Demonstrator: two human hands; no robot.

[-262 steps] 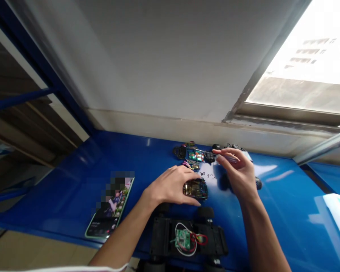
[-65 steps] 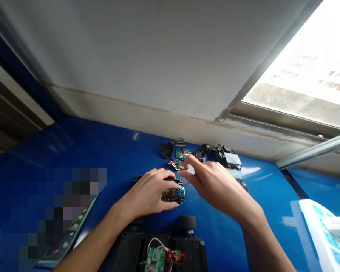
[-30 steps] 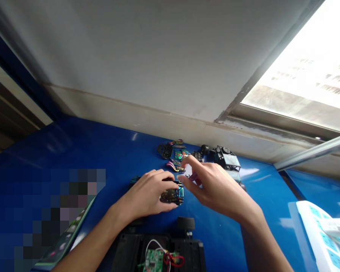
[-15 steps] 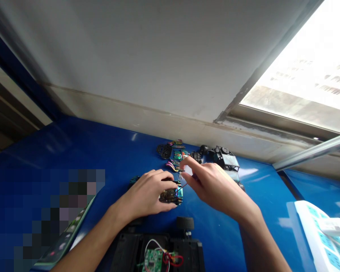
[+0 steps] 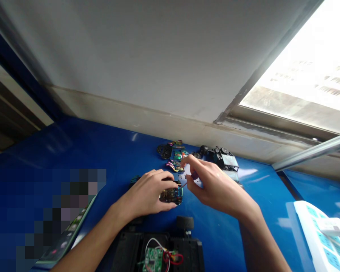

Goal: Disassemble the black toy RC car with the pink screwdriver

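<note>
My left hand (image 5: 149,192) wraps over a small toy car chassis (image 5: 169,195) on the blue table, its thumb and fingers closed on the sides. Much of the chassis is covered by that hand. In my right hand (image 5: 215,187) is a screwdriver (image 5: 195,175), gripped by its dark purple handle. Its thin shaft slants down to the left, with the tip at the right end of the chassis. Whether the tip sits in a screw is too small to tell. Small screws (image 5: 180,176) lie just beyond the chassis.
Shiny coloured car parts (image 5: 174,165) and a black plastic frame (image 5: 164,151) lie towards the wall. A larger toy buggy (image 5: 226,158) stands at their right. Nearest me is a black chassis with a green circuit board (image 5: 154,258). A white power strip (image 5: 314,230) lies at right.
My right thumb and fingers have shifted round the screwdriver, and more of its handle shows. My left hand and the toy car chassis have stayed in place.
</note>
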